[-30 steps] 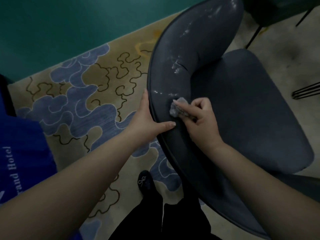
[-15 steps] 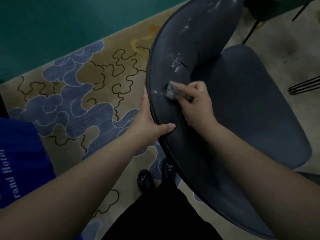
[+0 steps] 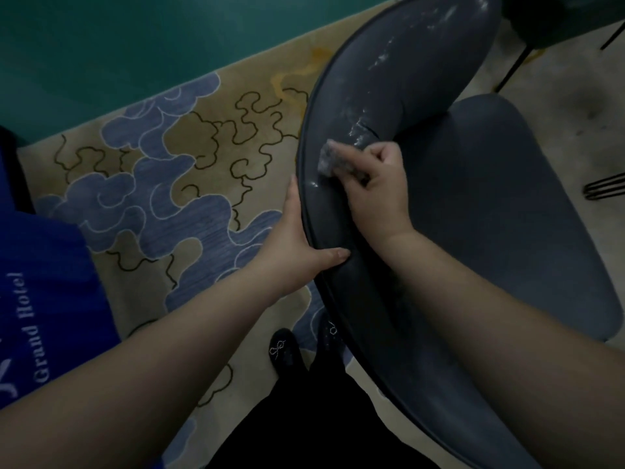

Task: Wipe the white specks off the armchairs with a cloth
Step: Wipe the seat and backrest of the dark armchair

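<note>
A dark grey-blue armchair [image 3: 500, 211] fills the right half of the view, its curved backrest running from bottom centre up to the top. White specks [image 3: 363, 130] streak the inner face of the backrest, with more higher up. My right hand [image 3: 375, 191] grips a small grey cloth [image 3: 329, 157] and presses it against the backrest just below the specks. My left hand [image 3: 297, 245] holds the backrest's outer rim, thumb lying over the top edge and fingers behind it.
A beige carpet [image 3: 189, 157] with blue cloud patterns lies left of the chair, ending at a teal wall [image 3: 135, 38]. My black shoes [image 3: 284, 350] stand beside the chair's back. Thin black legs of other furniture [image 3: 605, 187] show at the right and top right.
My right hand has slid the cloth up the backrest, from near my left thumb toward the white specks. My left hand has kept its hold on the rim.
</note>
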The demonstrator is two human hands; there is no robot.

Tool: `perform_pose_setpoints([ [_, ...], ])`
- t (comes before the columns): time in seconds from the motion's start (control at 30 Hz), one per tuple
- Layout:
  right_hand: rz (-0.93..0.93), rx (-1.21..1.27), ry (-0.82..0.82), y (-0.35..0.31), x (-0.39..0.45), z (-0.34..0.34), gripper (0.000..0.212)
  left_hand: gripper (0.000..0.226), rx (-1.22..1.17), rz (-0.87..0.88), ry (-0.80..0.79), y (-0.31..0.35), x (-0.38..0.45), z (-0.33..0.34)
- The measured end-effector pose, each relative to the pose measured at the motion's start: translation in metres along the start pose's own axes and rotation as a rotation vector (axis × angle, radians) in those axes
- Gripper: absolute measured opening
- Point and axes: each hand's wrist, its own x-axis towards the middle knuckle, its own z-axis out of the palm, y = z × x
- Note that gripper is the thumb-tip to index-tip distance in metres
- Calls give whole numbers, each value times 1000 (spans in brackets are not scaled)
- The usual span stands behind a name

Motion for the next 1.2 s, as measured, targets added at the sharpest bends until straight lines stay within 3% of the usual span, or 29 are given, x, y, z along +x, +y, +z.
perform_pose_setpoints([
  [0.2,-4,32,-130,2,-19,-12,42,125,-1,-8,9,-2,-1,0],
  [0.33,2,-50,-75,-11,14,5,36,125,16,-22,22,-5,0,-2],
  [0.53,-291,-210,-278,-11,3,-7,33,122,26,-15,31,-9,2,-2],
  [0.6,-301,-190,-329,-3,-3,-21,36,125,38,-20,25,-7,1,-3],
  [0.77,-121,-195,-187,-9,26,-3,31,127,58,-22,32,-3,0,-3],
  [0.93,-330,-171,-307,-2,-7,-18,37,126,58,-49,36,-1,-1,-2],
  [1.0,-230,-128,-279,5,-6,-26,40,128,26,-69,38,1,2,-1],
  [1.1,12,-50,-95,6,6,-14,36,129,-8,-71,51,4,6,1],
  [1.2,-83,-40,-109,4,-9,-9,38,123,-3,-38,55,3,8,0],
])
